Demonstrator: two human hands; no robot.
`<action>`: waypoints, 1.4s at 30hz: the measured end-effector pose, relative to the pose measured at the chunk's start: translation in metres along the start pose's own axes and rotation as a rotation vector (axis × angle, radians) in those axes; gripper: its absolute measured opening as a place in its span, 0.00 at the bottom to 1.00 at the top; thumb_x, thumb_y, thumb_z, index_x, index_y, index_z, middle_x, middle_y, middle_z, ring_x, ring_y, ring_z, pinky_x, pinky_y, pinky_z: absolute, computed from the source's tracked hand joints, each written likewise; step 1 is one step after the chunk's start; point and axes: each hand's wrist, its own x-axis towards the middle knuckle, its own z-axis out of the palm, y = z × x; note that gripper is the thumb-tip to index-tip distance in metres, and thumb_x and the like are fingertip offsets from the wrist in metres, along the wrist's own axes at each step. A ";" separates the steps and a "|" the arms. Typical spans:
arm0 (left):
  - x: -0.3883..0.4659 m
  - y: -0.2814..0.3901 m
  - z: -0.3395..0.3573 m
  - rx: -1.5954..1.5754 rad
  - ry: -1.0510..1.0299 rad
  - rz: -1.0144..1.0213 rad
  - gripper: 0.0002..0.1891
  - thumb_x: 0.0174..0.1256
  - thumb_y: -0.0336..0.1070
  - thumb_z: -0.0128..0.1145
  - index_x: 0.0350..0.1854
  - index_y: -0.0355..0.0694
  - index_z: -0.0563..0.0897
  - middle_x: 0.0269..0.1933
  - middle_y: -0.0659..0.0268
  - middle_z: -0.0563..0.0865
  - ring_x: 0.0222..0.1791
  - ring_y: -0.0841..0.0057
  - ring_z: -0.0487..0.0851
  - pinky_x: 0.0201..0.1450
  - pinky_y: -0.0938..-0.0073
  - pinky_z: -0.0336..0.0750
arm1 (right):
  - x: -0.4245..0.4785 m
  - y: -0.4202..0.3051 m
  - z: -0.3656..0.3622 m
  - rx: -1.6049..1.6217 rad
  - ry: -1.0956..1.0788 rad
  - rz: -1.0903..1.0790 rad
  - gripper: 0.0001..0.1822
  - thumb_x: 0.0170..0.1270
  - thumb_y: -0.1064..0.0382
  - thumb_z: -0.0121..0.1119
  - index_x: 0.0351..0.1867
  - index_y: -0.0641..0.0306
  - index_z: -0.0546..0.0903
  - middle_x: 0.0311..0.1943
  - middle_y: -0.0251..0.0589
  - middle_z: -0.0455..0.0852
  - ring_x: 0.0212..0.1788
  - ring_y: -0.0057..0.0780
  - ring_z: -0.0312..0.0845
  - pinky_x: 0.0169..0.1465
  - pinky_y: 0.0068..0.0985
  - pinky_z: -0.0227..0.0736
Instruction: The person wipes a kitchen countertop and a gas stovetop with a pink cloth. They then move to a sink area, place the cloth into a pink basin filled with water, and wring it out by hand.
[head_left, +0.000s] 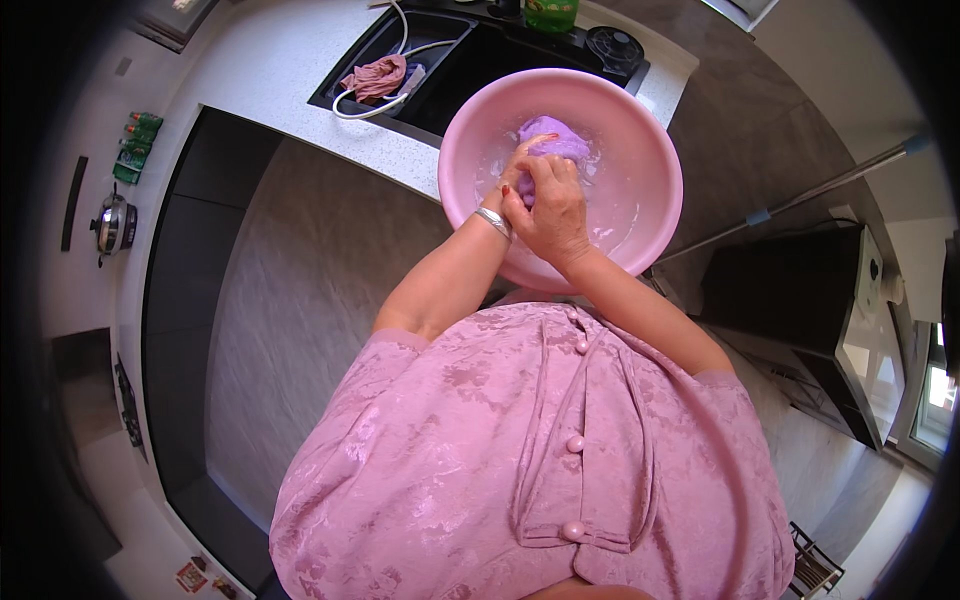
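Observation:
A large pink plastic basin (645, 217) holds some water and sits over the front of a black double sink (480, 67). Inside it is a wet purple cloth (553, 135), bunched up. My left hand (521, 169), with a silver bracelet at its wrist, is stretched out against the cloth, its fingers partly hidden. Across it lies my right hand (553, 206), fingers curled over the cloth, the thumb by my left wrist. A part of the cloth shows between the two hands.
In the left sink bowl lie a pink cloth (375, 78) and a white hose (356, 116). Behind the basin stand a green bottle (551, 13) and a black round strainer (615, 49). A metal pole (825, 184) leans at the right, near a dark cabinet (787, 285).

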 end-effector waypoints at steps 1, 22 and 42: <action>-0.001 -0.002 0.001 -0.002 -0.022 -0.006 0.16 0.69 0.50 0.50 0.42 0.43 0.80 0.41 0.62 0.84 0.39 0.71 0.84 0.42 0.68 0.81 | 0.001 0.008 0.001 -0.040 0.018 0.015 0.10 0.50 0.65 0.63 0.34 0.60 0.76 0.35 0.47 0.78 0.38 0.47 0.73 0.42 0.39 0.71; -0.028 0.014 0.039 0.029 0.442 -0.355 0.22 0.66 0.46 0.57 0.59 0.43 0.72 0.54 0.57 0.79 0.59 0.58 0.74 0.59 0.36 0.65 | -0.014 0.134 0.019 0.870 -0.031 1.230 0.17 0.61 0.68 0.53 0.52 0.73 0.75 0.44 0.48 0.82 0.42 0.34 0.82 0.44 0.26 0.77; -0.018 0.004 0.057 -0.055 0.341 -0.069 0.12 0.70 0.40 0.50 0.46 0.37 0.79 0.43 0.61 0.84 0.41 0.69 0.84 0.49 0.62 0.81 | 0.020 0.090 -0.002 -0.204 -0.096 0.717 0.17 0.63 0.48 0.55 0.39 0.58 0.84 0.41 0.50 0.84 0.42 0.51 0.81 0.43 0.41 0.75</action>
